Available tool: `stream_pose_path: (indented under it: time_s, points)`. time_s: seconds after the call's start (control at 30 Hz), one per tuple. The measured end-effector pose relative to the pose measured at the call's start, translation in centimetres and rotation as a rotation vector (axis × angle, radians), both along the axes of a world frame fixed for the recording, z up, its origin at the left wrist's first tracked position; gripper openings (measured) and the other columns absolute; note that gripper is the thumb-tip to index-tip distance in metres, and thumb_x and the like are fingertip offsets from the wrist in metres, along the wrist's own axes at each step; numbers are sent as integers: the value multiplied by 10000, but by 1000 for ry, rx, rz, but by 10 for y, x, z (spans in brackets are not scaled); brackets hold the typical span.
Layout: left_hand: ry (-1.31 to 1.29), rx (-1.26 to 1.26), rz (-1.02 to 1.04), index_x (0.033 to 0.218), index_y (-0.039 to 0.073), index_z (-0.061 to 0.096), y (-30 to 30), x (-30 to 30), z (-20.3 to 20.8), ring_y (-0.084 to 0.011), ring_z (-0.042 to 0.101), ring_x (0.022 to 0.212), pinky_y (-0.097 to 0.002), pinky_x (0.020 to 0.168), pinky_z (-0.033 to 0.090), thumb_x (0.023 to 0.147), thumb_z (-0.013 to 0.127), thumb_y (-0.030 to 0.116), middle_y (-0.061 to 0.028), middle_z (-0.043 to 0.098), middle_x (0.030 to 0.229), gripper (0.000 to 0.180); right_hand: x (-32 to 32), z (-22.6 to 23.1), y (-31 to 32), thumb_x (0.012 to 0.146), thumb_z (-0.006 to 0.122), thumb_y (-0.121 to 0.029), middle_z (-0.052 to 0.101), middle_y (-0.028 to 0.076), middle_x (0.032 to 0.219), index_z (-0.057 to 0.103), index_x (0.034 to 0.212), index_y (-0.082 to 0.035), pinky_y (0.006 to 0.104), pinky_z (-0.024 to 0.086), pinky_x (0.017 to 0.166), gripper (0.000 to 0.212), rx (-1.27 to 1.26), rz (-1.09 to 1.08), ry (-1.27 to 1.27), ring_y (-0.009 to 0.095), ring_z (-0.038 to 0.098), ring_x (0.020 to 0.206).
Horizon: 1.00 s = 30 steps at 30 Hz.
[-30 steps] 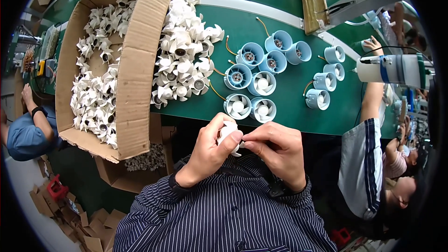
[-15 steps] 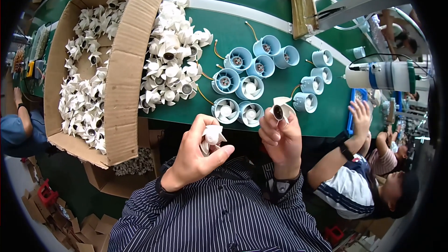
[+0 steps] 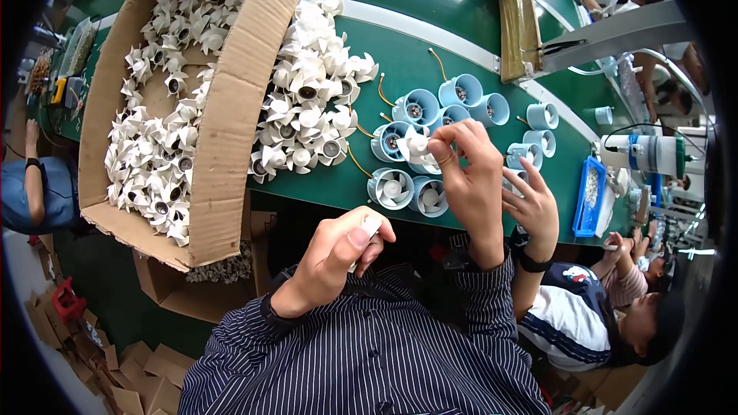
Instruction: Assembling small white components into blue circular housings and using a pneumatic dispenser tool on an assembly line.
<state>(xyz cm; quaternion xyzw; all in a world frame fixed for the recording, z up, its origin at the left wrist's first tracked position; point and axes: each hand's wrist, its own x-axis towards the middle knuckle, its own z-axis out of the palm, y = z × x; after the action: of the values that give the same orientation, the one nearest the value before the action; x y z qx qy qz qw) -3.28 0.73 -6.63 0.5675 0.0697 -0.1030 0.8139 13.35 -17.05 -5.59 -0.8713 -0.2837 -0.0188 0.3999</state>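
Observation:
My right hand (image 3: 475,177) pinches a white fan impeller (image 3: 416,145) by its edge, its rounded hub facing up, over the group of light blue round housings (image 3: 390,189). Whether it touches the housing below is hidden. Some of these housings show coils inside and others have impellers in them; orange wires stick out. Lower and nearer my body, my left hand (image 3: 332,255) is closed on another white impeller (image 3: 370,226), mostly covered by the fingers. A heap of loose white impellers (image 3: 311,91) lies on the green table (image 3: 369,42) left of the housings.
At left stands a large cardboard box (image 3: 244,115) holding many impellers. A co-worker's hand (image 3: 536,214) reaches in at right, beside another group of blue housings (image 3: 543,115). Farther right are a blue tray (image 3: 590,198) and a white cylinder (image 3: 649,155) on a metal arm.
My right hand has moved forward and left over the housings, turning its impeller hub-up. My left hand has curled around its impeller. The co-worker's hand has come leftward to the right-hand housings.

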Motion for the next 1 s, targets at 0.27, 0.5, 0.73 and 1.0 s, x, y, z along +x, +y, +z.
stream_pose_path:
  time_s: [0.27, 0.5, 0.73, 1.0]
  points:
    - [172, -336, -26, 1053, -18, 622, -1, 2, -12, -110, 495, 601, -262, 531, 414, 1111, 265, 694, 5, 499, 705, 799, 15, -1, 13, 938, 733, -58, 649, 129, 886, 698, 960, 12, 422, 477, 770, 82, -181, 112, -10, 314, 604, 877]
    - [213, -411, -7, 1044, -14, 619, 1, 5, -15, -115, 471, 577, -270, 515, 415, 1114, 234, 686, 9, 476, 695, 802, 11, -2, 23, 906, 782, -87, 669, 122, 879, 740, 935, -1, 420, 492, 788, 100, -204, 93, -89, 315, 604, 855]
    - [226, -491, -41, 1158, -103, 650, 1, 6, -16, -118, 461, 552, -279, 498, 420, 1109, 164, 695, 10, 473, 681, 936, 8, 3, 31, 864, 835, -123, 695, 87, 875, 793, 901, -55, 444, 505, 810, 88, -378, 105, -199, 297, 628, 859]
    - [110, -432, 75, 1387, -41, 602, 0, 9, -4, -97, 521, 578, -247, 530, 443, 1193, 307, 504, -60, 615, 756, 650, -33, 36, -3, 851, 802, 39, 771, 108, 995, 770, 1070, -7, 320, 536, 725, 226, 137, 322, 259, 212, 704, 854]
